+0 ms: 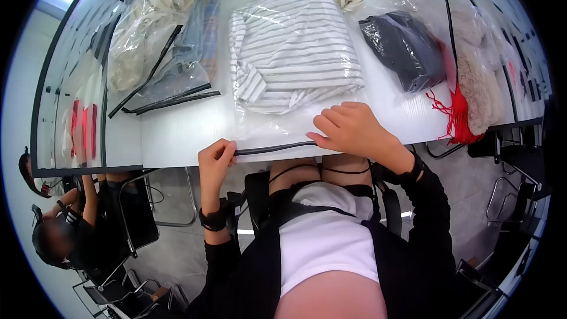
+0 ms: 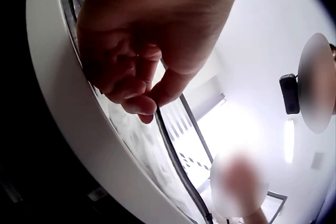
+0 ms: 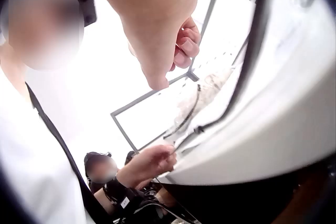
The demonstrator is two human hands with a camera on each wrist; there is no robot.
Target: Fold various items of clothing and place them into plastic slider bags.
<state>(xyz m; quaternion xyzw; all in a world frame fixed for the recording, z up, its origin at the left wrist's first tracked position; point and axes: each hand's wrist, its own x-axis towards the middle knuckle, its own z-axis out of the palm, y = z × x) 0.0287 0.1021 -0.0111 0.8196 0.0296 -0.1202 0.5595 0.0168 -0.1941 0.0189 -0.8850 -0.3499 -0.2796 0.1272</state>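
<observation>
In the head view, a clear plastic bag with a folded grey-and-white striped garment lies on the white table. A thin black strip runs along the table's front edge, below the bag. The left hand pinches the strip's left end between thumb and fingertips, also seen in the left wrist view, where the strip stretches away from it. Over the strip's right end is the right hand, fingers loosely bent and thumb extended; nothing shows between thumb and fingers in the right wrist view.
Bagged clothes and loose black strips lie at the left. A dark bagged garment, a red tassel and a fluffy beige item are at the right. Another person sits at left, beyond a clear partition.
</observation>
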